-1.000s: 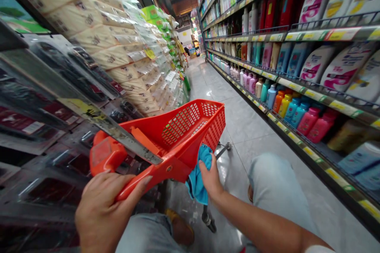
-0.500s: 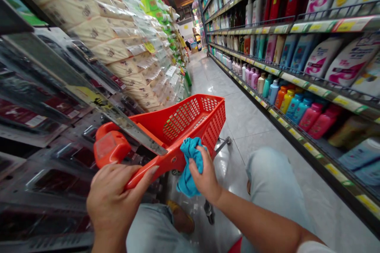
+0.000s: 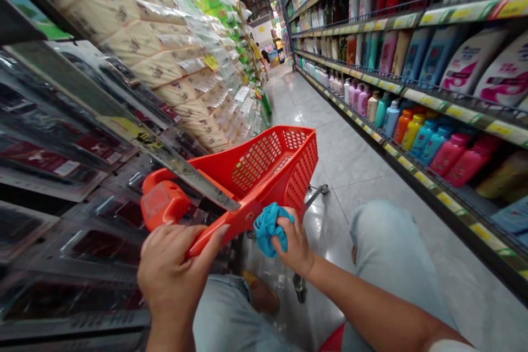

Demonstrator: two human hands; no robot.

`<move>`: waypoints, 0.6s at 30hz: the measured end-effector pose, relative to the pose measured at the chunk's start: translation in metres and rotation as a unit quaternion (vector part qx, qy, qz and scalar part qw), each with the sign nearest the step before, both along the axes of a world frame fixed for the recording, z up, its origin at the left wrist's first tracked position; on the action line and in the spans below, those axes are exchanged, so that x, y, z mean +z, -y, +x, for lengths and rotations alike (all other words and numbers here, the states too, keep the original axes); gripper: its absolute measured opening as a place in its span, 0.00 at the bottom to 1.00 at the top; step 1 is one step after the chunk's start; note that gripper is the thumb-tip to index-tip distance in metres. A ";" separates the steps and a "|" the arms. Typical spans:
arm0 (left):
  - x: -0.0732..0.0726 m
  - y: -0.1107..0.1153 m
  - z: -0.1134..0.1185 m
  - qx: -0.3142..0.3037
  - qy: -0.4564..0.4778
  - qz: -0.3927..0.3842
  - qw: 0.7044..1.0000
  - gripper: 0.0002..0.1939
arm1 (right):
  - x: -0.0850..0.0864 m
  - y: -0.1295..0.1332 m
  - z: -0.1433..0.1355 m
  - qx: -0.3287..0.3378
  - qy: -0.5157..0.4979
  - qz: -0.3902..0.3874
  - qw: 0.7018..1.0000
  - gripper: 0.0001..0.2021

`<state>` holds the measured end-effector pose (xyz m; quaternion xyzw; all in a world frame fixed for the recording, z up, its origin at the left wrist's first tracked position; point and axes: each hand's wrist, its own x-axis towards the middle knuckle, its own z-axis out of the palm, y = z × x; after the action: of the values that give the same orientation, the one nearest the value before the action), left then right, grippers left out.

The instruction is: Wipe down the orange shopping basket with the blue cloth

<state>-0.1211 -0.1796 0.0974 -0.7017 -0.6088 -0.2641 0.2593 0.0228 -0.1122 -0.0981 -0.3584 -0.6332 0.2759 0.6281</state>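
Observation:
A red plastic shopping cart [image 3: 275, 159] with perforated basket walls stands in the aisle in front of me. My left hand [image 3: 175, 264] is wrapped round its handle at the near left corner. In my right hand [image 3: 293, 245] is a bunched blue cloth [image 3: 270, 226], gripped in curled fingers beside the near end of the basket's right side. Whether the cloth touches the cart I cannot tell. A grey metal strip [image 3: 173, 162] slants in from the left across the cart's near end, hiding part of the rim.
Shelves of shampoo and other bottles [image 3: 424, 137] line the right side. Stacked packs in cream wrapping [image 3: 136, 44] rise at the left, with hanging packaged goods [image 3: 88, 253] nearer me. Grey floor tiles [image 3: 346, 154] run between them. My knees flank the cart's near end.
The cloth, which hung down loosely, is now bunched into a compact wad in my right hand. The view has shifted slightly. My left hand keeps its hold on the handle.

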 end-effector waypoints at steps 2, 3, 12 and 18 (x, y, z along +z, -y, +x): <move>0.000 0.000 0.001 0.002 0.001 -0.001 1.000 0.17 | -0.026 -0.009 -0.007 -0.094 -0.030 -0.079 0.992 0.17; 0.000 -0.001 0.001 0.004 0.001 -0.001 1.000 0.17 | -0.035 -0.011 -0.011 -0.124 -0.044 -0.113 0.985 0.18; 0.000 0.003 -0.002 -0.009 -0.015 0.003 1.000 0.17 | -0.060 -0.005 -0.014 -0.122 -0.121 -0.214 0.961 0.18; -0.001 0.013 -0.012 -0.050 0.008 -0.009 0.999 0.12 | -0.054 -0.031 -0.005 -0.153 -0.145 -0.216 0.953 0.21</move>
<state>-0.1332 -0.1928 0.0961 -0.7317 -0.5771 -0.2767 0.2345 0.0177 -0.0816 -0.1519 -0.5344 -0.3984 0.3560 0.6549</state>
